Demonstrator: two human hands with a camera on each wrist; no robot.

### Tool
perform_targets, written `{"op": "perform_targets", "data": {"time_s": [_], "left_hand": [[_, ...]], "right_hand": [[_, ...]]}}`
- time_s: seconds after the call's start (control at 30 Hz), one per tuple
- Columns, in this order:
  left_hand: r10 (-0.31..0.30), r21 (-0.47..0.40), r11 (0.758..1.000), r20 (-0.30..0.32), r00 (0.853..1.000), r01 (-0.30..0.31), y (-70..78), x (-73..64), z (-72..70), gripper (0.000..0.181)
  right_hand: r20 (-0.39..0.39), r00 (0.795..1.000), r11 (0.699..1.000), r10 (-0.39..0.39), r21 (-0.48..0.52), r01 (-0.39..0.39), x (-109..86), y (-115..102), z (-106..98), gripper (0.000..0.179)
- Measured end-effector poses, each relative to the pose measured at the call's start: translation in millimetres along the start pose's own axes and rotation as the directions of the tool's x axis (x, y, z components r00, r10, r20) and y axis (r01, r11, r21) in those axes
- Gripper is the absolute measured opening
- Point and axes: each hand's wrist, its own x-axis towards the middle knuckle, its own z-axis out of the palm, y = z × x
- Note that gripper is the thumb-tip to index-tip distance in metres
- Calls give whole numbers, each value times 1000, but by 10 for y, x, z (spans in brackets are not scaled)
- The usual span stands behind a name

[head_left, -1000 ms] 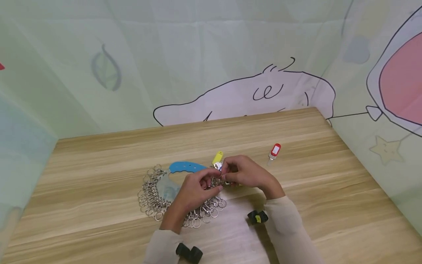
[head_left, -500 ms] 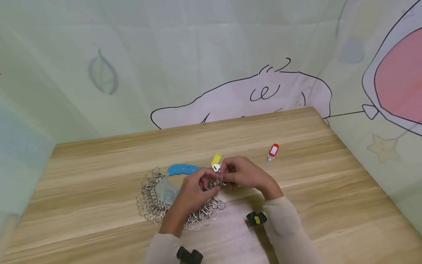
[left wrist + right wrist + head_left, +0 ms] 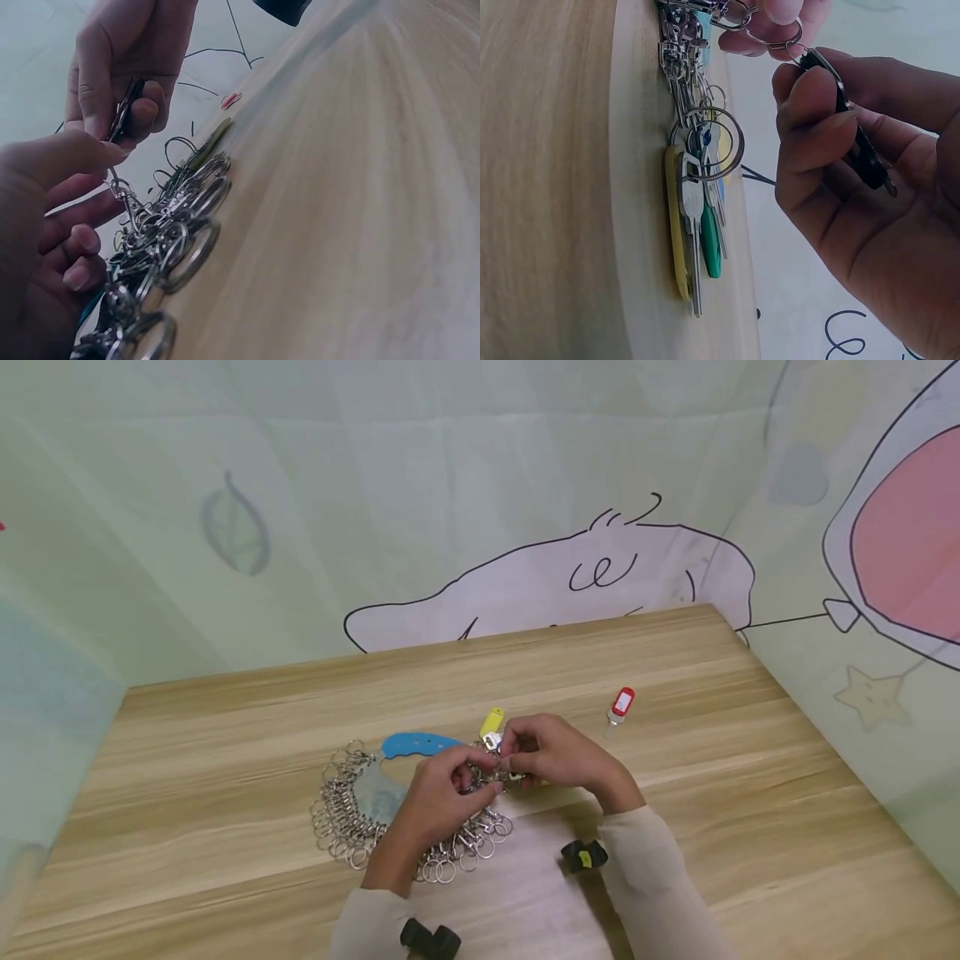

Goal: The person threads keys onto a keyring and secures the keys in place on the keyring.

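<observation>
My left hand pinches a metal split ring that hangs from a snap hook. Opposite it, my right hand grips a black key tag with a key, whose small wire loop meets the split ring. Whether the loop is threaded on it I cannot tell. Both hands are over the right side of a key holder with a blue handle and many hooks and rings round its rim. Keys with a yellow tag and a green tag hang from it nearby.
A key with a red tag lies apart on the wooden table, beyond the right hand. Black wrist cameras sit at both sleeves. A printed fabric wall stands behind the table.
The head view has shifted slightly. Both hands stay together at the same spot on the key holder, with only small finger movements.
</observation>
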Motion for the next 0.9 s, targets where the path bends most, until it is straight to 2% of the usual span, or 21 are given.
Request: {"op": "perform_targets", "data": {"time_s": [0.37,0.9], "left_hand": [[-22,-5,1000,7,1000,22,11,-10,-3,17],[-24,-2,1000,15,1000,24,18,-14,-8,17]], "right_hand": [[5,999,999,-32,-14,32,-6,-7,-2,12],[14,999,998,-45,-43,46,-19,-30,-9,15]]}}
